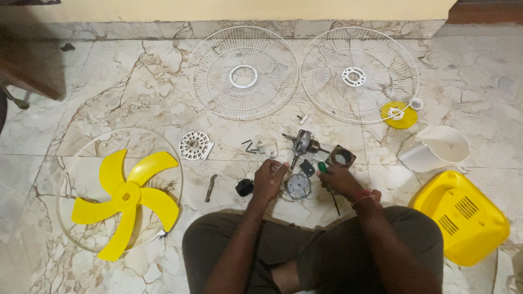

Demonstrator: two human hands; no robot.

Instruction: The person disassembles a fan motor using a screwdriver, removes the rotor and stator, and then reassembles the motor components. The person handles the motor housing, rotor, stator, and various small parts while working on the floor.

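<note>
The right hand (pixel 339 179) is curled shut around a screwdriver (pixel 328 184) with a green handle, its thin shaft running down toward 5 o'clock past the wrist. The left hand (pixel 268 179) rests with its fingers (pixel 279 166) bent over the floor; whether they pinch some small part I cannot tell. Between the two hands, just beside both, lies a round grey metal motor cover (pixel 298 186), flat on the marble floor (pixel 109 98).

At 12 o'clock from the hands lies the bare motor core (pixel 303 142) with its shaft, on its side, and at 1 o'clock a dark square frame (pixel 341 157) with a round hole. A small black knob (pixel 244 187) sits at 9 o'clock of the left hand, a short metal bar (pixel 210 188) further the same way, and a white perforated disc (pixel 196 145) at 10 o'clock.

Farther out, two white wire guards (pixel 242 72) (pixel 359 73) lie side by side at 12 o'clock, off the fan. The yellow blade (pixel 128 197) lies well apart at 9 o'clock inside a clear ring. A white shell (pixel 434 148) and a yellow housing (pixel 462 216) sit at 3 o'clock, a yellow cap (pixel 399 115) at 2 o'clock.

By the look of it, the fan is stripped nearly to its last pieces: guards, blade, housing and motor are all apart. Only the motor's small parts seem left in hand.
</note>
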